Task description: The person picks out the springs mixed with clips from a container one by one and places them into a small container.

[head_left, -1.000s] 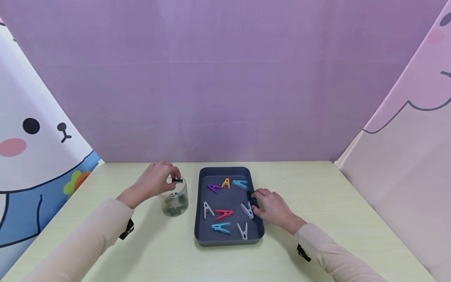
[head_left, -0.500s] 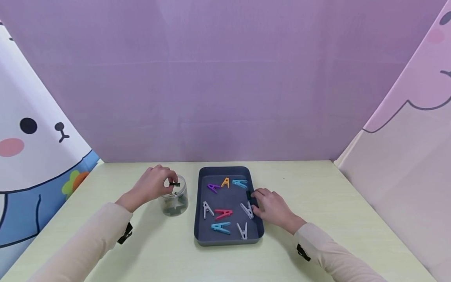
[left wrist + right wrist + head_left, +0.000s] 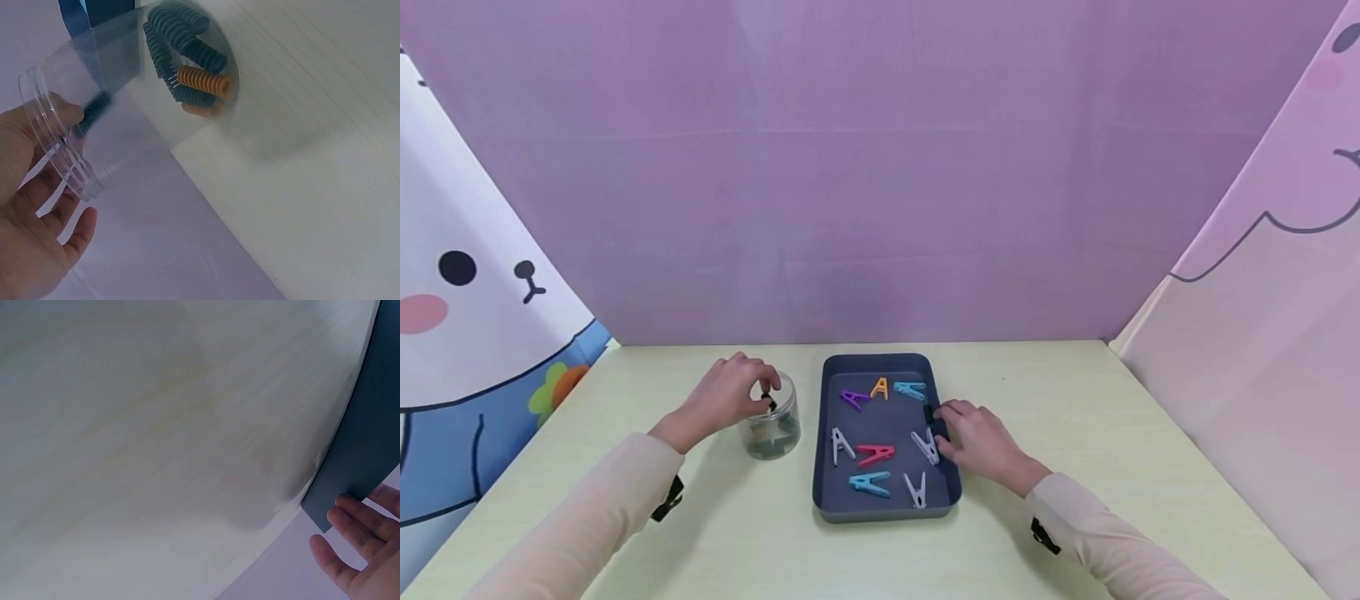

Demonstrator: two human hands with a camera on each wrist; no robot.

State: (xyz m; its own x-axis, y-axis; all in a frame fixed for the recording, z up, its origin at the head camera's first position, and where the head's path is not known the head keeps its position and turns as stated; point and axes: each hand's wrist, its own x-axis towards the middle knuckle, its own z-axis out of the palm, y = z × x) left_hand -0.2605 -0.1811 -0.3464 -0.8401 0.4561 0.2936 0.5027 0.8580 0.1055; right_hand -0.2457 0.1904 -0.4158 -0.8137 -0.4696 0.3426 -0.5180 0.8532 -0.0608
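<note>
In the head view, my left hand (image 3: 726,398) pinches a dark green coil spring (image 3: 95,112) at the mouth of a clear jar (image 3: 772,433). Fingertips and spring show through the jar's wall in the left wrist view. At the jar's bottom lie several springs, dark green ones (image 3: 178,34) and orange ones (image 3: 203,81). My right hand (image 3: 981,442) rests at the right rim of a dark grey tray (image 3: 887,514), its fingers against the outer wall in the right wrist view. A small dark object (image 3: 929,414) sits by its fingertips inside the rim.
Several plastic clips lie spread in the tray, among them a purple clip (image 3: 854,400), an orange clip (image 3: 880,388), a red clip (image 3: 876,454) and a blue clip (image 3: 870,484). A purple backdrop (image 3: 880,183) rises behind the pale table (image 3: 1075,417).
My left hand has shifted slightly left and down at the jar's mouth. The spring, lying level before, now tilts downward into the jar. My right hand has stayed at the tray's rim.
</note>
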